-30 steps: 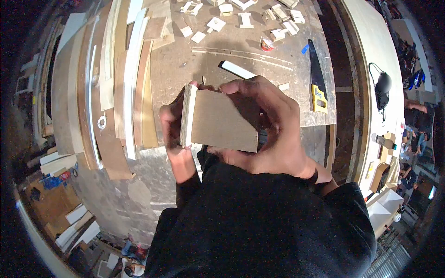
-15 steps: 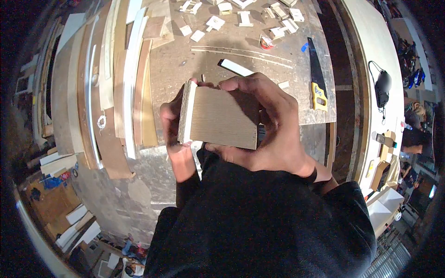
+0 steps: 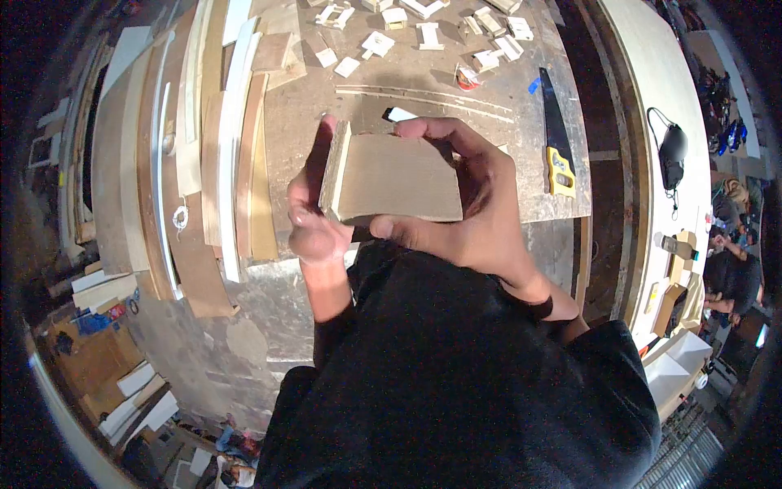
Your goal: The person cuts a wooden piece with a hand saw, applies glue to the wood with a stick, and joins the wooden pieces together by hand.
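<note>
A small wooden piece is raised above the table, a flat wood-grained board with a thicker strip along its left side. My right hand grips it from the right, thumb on the near edge and fingers over the far edge. My left hand is against the strip side, a finger stretched out and the thumb apart; its palm side is partly hidden. On the table behind the piece lies a white object with a black end, partly covered by my right hand.
A handsaw with a yellow handle lies on the table's right side. Several small wooden assemblies and thin wood strips lie farther back. Long boards are stacked left. A black pouch-like object rests on the right-hand surface.
The wooden piece has tilted and moved slightly up in view. My left hand has loosened, with a finger extended and the thumb away from the piece. My right hand keeps its grip.
</note>
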Motion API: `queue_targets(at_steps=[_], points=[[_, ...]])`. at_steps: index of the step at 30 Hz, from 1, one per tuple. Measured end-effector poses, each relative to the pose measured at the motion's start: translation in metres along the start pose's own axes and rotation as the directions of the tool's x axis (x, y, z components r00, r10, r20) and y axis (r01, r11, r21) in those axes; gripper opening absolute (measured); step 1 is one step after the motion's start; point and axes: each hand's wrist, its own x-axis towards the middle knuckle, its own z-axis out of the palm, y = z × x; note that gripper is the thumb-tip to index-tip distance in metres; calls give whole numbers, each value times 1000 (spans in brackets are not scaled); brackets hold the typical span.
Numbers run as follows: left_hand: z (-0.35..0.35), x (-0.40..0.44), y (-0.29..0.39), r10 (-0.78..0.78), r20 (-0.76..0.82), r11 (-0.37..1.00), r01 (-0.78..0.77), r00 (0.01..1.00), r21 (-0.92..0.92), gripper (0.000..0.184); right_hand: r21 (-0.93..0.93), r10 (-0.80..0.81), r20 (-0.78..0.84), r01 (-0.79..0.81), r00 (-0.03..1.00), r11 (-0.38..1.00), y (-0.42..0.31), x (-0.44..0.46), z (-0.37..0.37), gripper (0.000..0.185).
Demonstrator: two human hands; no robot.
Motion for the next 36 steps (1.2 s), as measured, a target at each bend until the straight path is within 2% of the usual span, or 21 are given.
queue_targets(at_steps=[2, 3, 5, 6, 8, 11, 13, 14, 16, 17, 19, 20, 21, 24, 26, 28, 30, 31, 33, 34, 36], points=[[0, 0, -2, 24, -124, 996, -33, 992, -77, 101, 13, 48, -4, -48, 999, 999, 1, 1, 0, 73], [-2, 0, -2, 53, -16, 987, -49, 998, 155, 94, 53, 45, -10, -45, 999, 998, 4, 2, 1, 72], [-1, 0, 0, 57, 95, 922, -89, 994, 376, 87, 94, 43, -15, -41, 999, 995, 8, 4, 1, 71], [3, 0, 4, -40, 46, 981, 30, 998, 190, 82, 109, 70, -29, -67, 997, 992, 9, 5, 0, 70], [6, -1, 7, -143, 16, 990, 143, 990, -9, 76, 124, 99, -40, -93, 994, 988, 10, 5, -1, 69], [8, 0, 8, -127, 35, 992, 127, 991, 2, 72, 119, 130, -44, -124, 991, 985, 16, 7, -5, 65], [17, 3, 7, -86, -28, 983, 90, 996, 163, 64, 126, 132, -12, -129, 991, 984, 23, 9, -9, 60], [18, 2, 5, -86, -28, 983, 89, 996, 163, 64, 126, 132, -12, -129, 991, 984, 24, 9, -9, 60], [17, 2, 1, 167, -105, 898, -107, 980, 428, 66, 211, 220, 14, -218, 975, 953, 25, 10, -9, 55], [17, 1, 2, 166, -102, 898, -107, 981, 427, 66, 211, 218, 11, -215, 976, 953, 25, 10, -8, 55], [17, -3, 4, 425, 0, 632, -297, 905, 716, 54, 255, 267, -21, -253, 964, 933, 26, 11, -8, 54], [22, -4, -1, 544, 55, 574, -418, 838, 704, 45, 255, 266, -21, -252, 964, 933, 25, 11, -8, 54], [21, -6, 0, 545, 55, 572, -419, 836, 705, 45, 276, 282, -4, -270, 960, 923, 23, 11, -9, 53], [16, -13, -4, 543, 176, 427, -450, 821, 784, 49, 305, 293, 28, -287, 956, 908, 22, 11, -8, 52], [21, -11, -6, 552, 175, 438, -462, 815, 771, 49, 313, 290, 35, -286, 956, 906, 21, 11, -6, 52], [22, -9, -7, 560, 173, 451, -473, 810, 757, 48, 416, 337, -38, -292, 941, 861, 21, 10, -1, 49], [17, -7, -10, 499, 194, 469, -452, 845, 759, 62, 423, 343, -32, -298, 939, 856, 22, 9, 0, 50], [18, -6, -13, 500, 195, 470, -453, 844, 757, 62, 431, 349, -25, -305, 937, 850, 23, 9, 1, 51], [22, -5, -20, 515, 186, 509, -472, 837, 720, 85, 396, 364, -54, -315, 930, 863, 26, 8, 3, 52], [26, -5, -22, 516, 186, 509, -474, 836, 719, 85, 361, 378, -85, -325, 922, 874, 27, 8, 4, 53], [34, -5, -25, 518, 195, 438, -454, 833, 776, 102, 341, 388, -113, -331, 914, 880, 28, 8, 11, 54]])
